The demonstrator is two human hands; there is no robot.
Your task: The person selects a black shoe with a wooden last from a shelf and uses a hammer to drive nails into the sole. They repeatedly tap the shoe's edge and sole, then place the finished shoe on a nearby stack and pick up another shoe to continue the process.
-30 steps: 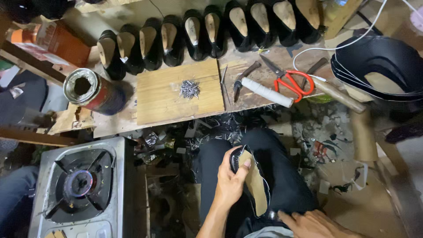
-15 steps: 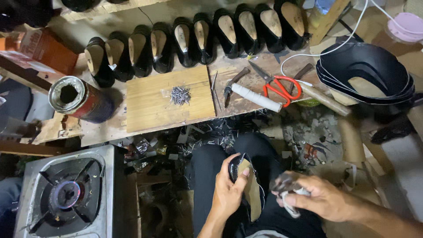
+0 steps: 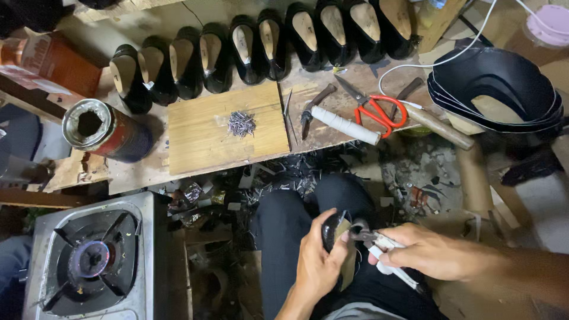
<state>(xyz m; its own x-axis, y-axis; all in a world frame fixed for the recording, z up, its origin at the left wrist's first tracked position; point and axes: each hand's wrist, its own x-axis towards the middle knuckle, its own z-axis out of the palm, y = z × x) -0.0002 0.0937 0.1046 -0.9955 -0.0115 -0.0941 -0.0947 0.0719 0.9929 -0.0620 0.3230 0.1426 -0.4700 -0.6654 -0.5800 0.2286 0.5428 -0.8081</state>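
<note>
A wooden bench [image 3: 332,83] is running across the upper half of the frame. Along its far edge a row of black shoes [image 3: 261,44] is standing on lasts, soles up. At the upper right a stack of black uppers [image 3: 504,83] is lying, a white cable curling above it. At the lower left a gas stove [image 3: 89,261] is sitting with a faint flame showing at its burner. On the bench at the left a red tin [image 3: 106,130] is lying on its side, its open mouth facing the camera. Just right of it a pale board [image 3: 201,139] is carrying a small heap of nails [image 3: 242,123]. Farther right a hammer [image 3: 341,121] with a white-wrapped handle is lying beside red scissors [image 3: 379,112], and a wooden handle [image 3: 438,125] is lying just past them.

In the lower middle of the frame the person is sitting with dark trousers showing, scraps littering the floor between knees and bench. The left hand [image 3: 317,264] is closing its grip around a black shoe [image 3: 333,228] held over the lap, thumb pressing its side. The right hand [image 3: 432,252] is clamping its grip on pincers [image 3: 379,246] with white-wrapped handles; the tool's head is touching the shoe's upper edge, just beside the left thumb.
</note>
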